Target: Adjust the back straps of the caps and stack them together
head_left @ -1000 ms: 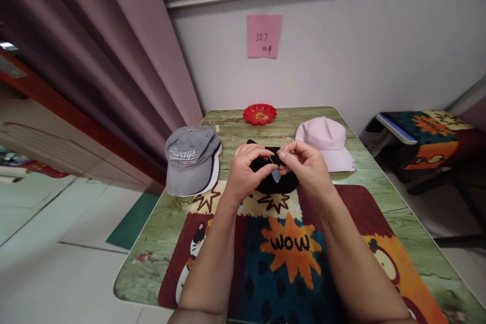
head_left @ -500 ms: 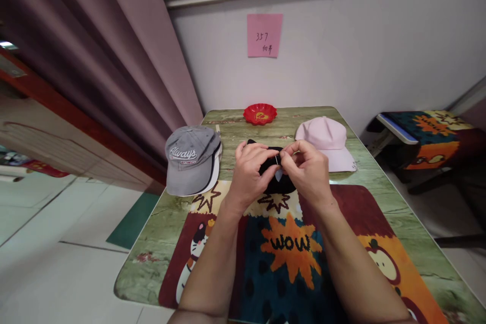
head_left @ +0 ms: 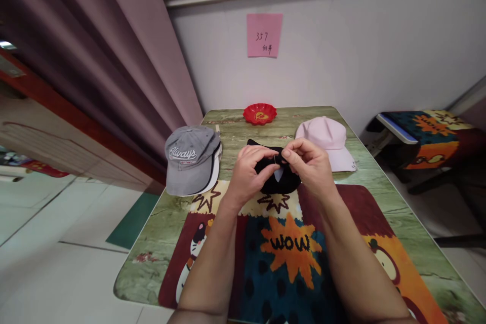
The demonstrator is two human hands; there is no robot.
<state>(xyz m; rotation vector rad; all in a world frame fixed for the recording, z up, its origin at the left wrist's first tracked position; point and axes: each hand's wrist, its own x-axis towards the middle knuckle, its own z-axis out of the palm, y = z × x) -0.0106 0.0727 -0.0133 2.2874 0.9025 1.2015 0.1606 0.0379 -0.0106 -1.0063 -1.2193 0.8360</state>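
Between my two hands is a black cap (head_left: 284,185), resting at the far edge of the patterned mat. My left hand (head_left: 246,176) pinches its strap near a small, thin metal buckle (head_left: 275,160). From the other side my right hand (head_left: 313,168) pinches the strap too, with thumb and forefinger together. A pale label (head_left: 278,175) shows inside the cap. My fingers hide part of the strap, so how it runs through the buckle cannot be made out.
Grey and white caps (head_left: 190,162) lie stacked at the left. A pink cap (head_left: 322,134) sits just beyond my right hand. At the back stands a red scalloped dish (head_left: 260,114). The colourful mat (head_left: 258,268) covers the table's (head_left: 140,258) front.
My right hand has shifted slightly, and its fingers are now a little further from the buckle. More of the black cap shows between my hands. Both hands still pinch the strap.
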